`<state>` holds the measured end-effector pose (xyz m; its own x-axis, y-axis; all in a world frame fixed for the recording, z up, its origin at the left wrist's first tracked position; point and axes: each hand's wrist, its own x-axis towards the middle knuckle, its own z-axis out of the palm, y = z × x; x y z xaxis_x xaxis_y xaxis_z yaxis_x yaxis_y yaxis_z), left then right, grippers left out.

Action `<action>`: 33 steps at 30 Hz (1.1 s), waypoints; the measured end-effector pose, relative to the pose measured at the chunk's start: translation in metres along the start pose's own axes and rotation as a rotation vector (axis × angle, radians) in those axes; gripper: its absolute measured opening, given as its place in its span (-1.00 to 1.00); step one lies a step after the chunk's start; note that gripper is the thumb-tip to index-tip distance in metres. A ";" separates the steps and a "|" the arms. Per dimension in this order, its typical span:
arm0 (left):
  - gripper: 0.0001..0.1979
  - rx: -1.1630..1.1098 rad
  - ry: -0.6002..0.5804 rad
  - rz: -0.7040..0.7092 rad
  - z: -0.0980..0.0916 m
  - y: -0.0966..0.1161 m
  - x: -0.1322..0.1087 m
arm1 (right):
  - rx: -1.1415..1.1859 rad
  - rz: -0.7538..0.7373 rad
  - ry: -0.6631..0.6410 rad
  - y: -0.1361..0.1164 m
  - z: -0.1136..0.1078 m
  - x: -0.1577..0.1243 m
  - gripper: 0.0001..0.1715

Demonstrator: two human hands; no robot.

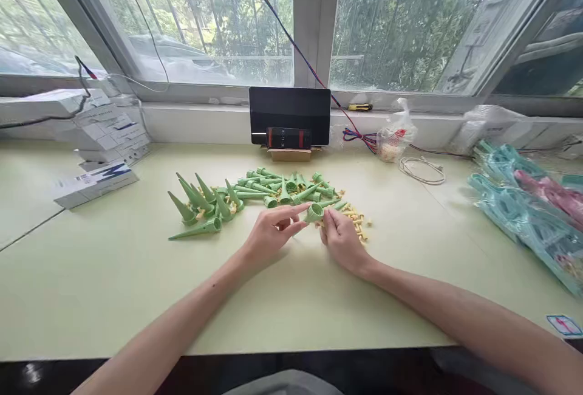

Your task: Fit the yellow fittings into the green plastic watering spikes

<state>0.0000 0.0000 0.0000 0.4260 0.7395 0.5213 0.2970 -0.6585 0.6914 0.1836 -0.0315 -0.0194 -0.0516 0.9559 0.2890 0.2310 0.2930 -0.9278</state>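
A green plastic cone (314,213), its hollow end facing me, is between my two hands over the table. My left hand (273,229) has it between thumb and forefinger. My right hand (339,234) is closed in a pinch at the cone's right rim; what lies between those fingertips is hidden. Just behind is a heap of green cones (268,185), most of them lying down. To the left stands a group of green cones (198,197), several upright with small yellow parts by their bases. Loose yellow peg-like parts (359,225) are scattered beside my right hand.
A dark tablet (291,106) with a phone (289,138) before it stands at the window. White boxes (98,182) are stacked on the left. A tied plastic bag (396,133), a coiled white cable (421,171) and bagged teal items (523,200) lie to the right.
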 end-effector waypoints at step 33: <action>-0.47 -0.274 -0.193 -0.397 -0.003 0.001 -0.003 | -0.329 -0.427 0.013 -0.001 -0.003 -0.005 -0.65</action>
<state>-0.0038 -0.0023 0.0009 0.4834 0.8687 0.1082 0.2444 -0.2526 0.9362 0.1869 -0.0363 -0.0193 -0.1963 0.7524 0.6288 0.4844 0.6320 -0.6049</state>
